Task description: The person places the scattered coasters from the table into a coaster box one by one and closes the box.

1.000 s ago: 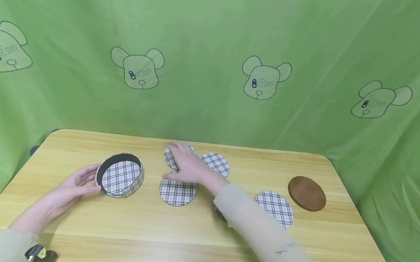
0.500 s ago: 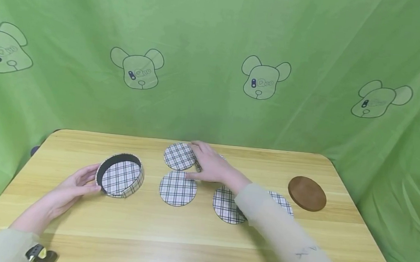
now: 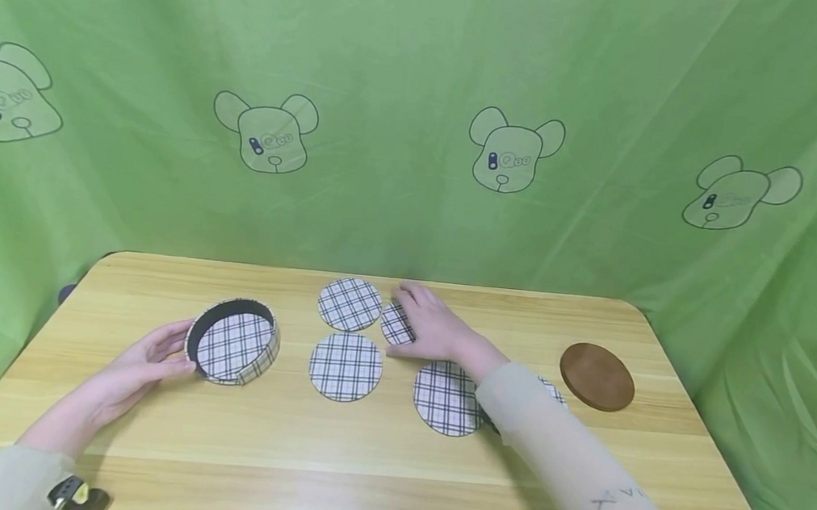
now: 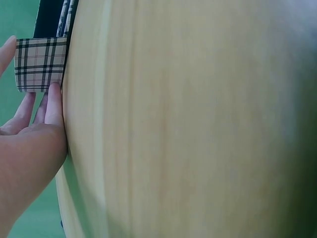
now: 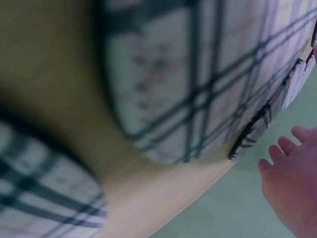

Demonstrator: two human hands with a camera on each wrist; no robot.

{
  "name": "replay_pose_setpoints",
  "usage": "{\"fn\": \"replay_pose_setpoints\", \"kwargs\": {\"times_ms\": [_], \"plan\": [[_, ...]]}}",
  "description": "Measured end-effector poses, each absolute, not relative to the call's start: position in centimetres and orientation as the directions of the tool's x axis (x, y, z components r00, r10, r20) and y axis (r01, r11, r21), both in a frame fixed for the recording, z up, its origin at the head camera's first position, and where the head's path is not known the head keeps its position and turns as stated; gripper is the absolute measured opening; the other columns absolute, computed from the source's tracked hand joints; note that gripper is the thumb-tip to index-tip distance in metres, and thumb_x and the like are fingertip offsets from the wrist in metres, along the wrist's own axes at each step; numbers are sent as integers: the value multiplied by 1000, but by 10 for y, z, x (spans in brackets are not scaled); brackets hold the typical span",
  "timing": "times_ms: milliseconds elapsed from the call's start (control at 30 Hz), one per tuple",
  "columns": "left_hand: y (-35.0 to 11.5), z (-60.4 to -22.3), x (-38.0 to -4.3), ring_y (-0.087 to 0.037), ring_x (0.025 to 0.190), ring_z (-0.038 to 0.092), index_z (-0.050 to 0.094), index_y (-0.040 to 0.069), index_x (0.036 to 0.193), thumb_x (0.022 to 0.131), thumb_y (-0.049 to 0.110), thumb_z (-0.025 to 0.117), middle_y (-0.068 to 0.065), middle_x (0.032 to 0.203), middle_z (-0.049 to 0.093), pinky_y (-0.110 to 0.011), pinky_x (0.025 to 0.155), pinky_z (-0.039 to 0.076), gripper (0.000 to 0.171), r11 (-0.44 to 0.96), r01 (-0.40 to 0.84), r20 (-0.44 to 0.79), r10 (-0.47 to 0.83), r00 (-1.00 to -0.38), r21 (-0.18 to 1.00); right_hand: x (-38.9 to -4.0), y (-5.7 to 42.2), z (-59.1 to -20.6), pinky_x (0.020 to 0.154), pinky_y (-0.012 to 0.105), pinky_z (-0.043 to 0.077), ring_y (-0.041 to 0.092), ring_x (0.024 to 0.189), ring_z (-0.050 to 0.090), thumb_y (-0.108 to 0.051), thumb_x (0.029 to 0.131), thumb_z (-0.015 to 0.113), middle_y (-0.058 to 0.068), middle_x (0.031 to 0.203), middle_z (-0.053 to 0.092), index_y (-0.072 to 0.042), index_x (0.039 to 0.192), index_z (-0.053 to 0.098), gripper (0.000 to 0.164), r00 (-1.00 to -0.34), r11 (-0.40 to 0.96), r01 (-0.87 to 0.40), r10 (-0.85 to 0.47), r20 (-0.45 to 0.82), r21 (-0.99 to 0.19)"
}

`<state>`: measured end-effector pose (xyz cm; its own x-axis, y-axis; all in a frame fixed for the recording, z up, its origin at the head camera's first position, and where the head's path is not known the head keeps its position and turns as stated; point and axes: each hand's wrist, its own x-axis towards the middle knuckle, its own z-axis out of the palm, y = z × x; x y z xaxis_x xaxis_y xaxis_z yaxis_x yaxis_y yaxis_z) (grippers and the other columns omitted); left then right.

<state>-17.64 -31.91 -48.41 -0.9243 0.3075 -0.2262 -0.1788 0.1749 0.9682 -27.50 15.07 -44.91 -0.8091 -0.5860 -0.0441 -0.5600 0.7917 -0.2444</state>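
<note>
At the left, my left hand (image 3: pixel 128 372) grips the side of a round plaid coaster holder (image 3: pixel 262 360) with a dark inside. In the left wrist view its thumb and fingers lie along the holder's plaid wall (image 4: pixel 42 64). My right hand (image 3: pixel 434 328) is spread over a plaid round coaster (image 3: pixel 394 327) at the back, hiding its right part. Close beside lie a back-left coaster (image 3: pixel 349 305) and a front-left coaster (image 3: pixel 346 367). Another coaster (image 3: pixel 445 398) lies in front of the right wrist. In the right wrist view, the fingers (image 5: pixel 280 148) appear extended.
A brown round disc (image 3: pixel 597 377) lies at the right of the wooden table (image 3: pixel 272 478). One more plaid coaster (image 3: pixel 551 389) shows partly behind the right sleeve (image 3: pixel 566 455). A green curtain (image 3: pixel 389 221) with bear-like drawings stands along the table's back edge.
My right hand has moved right, from over the back-left coaster to the one beside it. That coaster sits slightly further left. The left hand and holder have stayed put.
</note>
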Motion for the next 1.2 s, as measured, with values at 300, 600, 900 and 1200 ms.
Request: {"fn": "replay_pose_setpoints", "kwargs": {"times_ms": [300,600,900,1200], "plan": [[-319,-484,-176,12,114,55,6,-4,167,101,7,66,-36,170,14,-6,97,46,90,176,-186,-233,302,-924,967,-277,160,-458,130,63,26,47,157,28,-58,89,75,28,170,28,1,166,26,109,-829,822,-524,-552,-85,-222],[-319,-487,-177,12,115,55,6,-4,167,101,7,66,-34,170,16,-8,97,45,90,175,-187,-233,298,-926,967,-279,162,-456,128,64,30,44,155,33,-61,90,74,24,167,35,-2,165,31,104,-840,841,-506,-531,-110,-194],[-319,-488,-177,12,116,55,7,-3,167,101,6,66,-35,169,16,-8,98,45,90,171,-182,-227,296,-928,968,-281,162,-458,127,58,34,38,147,40,-57,85,80,21,157,45,-3,162,39,103,-848,839,-495,-523,-83,-226],[-320,-488,-177,11,116,56,8,-3,167,101,7,67,-34,169,16,-9,98,45,89,175,-182,-228,294,-928,967,-281,158,-457,125,56,36,36,140,43,-53,77,83,21,151,47,0,159,44,106,-846,831,-509,-531,-49,-223]]}}
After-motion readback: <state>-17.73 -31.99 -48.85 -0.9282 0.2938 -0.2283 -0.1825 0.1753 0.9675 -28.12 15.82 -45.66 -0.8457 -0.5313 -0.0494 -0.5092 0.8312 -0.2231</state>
